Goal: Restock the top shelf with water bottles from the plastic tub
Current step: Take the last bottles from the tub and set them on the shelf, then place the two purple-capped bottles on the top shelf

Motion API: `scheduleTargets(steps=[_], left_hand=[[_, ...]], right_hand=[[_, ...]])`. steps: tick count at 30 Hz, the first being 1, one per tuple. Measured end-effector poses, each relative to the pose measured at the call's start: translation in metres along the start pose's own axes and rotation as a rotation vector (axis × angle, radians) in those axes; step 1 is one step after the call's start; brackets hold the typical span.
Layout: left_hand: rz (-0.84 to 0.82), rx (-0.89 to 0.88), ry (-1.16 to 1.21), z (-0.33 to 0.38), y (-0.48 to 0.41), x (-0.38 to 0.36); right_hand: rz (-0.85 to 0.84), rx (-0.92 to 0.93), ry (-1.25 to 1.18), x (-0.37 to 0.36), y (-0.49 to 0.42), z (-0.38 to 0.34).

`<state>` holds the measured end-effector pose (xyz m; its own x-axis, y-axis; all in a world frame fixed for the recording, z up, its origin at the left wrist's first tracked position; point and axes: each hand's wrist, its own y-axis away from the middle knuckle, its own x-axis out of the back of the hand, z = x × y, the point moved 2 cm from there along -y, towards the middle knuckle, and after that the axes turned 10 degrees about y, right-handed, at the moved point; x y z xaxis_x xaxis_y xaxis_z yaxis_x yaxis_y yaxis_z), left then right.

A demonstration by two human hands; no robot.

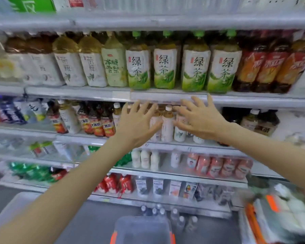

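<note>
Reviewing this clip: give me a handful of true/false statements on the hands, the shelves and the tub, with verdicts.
1. Both hands are empty with fingers spread. True: the left hand and right hand hold nothing.
2. The hands are in front of the small white-capped bottles. True.
3. The green tea bottles stand on the shelf below the hands. False: they stand on the shelf above the hands.
4. A water bottle is held in the right hand. False: it is empty.
5. The plastic tub sits on the top shelf. False: it is low down at the bottom of the view, with clear bottles standing on the floor beside it.
</note>
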<state>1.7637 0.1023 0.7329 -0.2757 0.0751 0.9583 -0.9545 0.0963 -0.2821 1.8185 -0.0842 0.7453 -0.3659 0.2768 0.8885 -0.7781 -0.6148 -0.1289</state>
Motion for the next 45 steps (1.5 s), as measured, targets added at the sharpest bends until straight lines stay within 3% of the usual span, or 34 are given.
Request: scheduleTargets(steps=[11, 15, 18, 23, 29, 36, 40, 45], left_hand=[[-0.383, 0.063, 0.117, -0.144, 0.041, -0.127], [-0.455, 0.087, 0.174, -0.160, 0.058, -0.199], [-0.514, 0.171, 0.237, -0.160, 0.080, -0.258], [-0.728, 0.351, 0.340, -0.157, 0.128, -0.344], [-0.703, 0.416, 0.352, -0.157, 0.156, -0.429], [-0.758, 0.416, 0.344, -0.159, 0.186, -0.545], [-0.804, 0.398, 0.343, -0.156, 0.200, -0.607], [-0.794, 0.594, 0.539, -0.153, 0.209, -0.682]], right_hand=[[-0.273, 0.022, -0.069, -0.093, -0.056, -0.121], [-0.409, 0.066, -0.100, -0.156, -0.056, -0.154], [-0.472, -0.008, -0.128, -0.225, -0.048, -0.178], [-0.564, -0.025, -0.206, -0.313, -0.029, -0.217], [-0.627, -0.059, -0.333, -0.401, -0.019, -0.264], [-0.719, 0.061, -0.346, -0.516, 0.024, -0.337], [-0.704, -0.009, -0.414, -0.574, 0.038, -0.366], [-0.694, -0.090, -0.614, -0.640, 0.044, -0.398]])
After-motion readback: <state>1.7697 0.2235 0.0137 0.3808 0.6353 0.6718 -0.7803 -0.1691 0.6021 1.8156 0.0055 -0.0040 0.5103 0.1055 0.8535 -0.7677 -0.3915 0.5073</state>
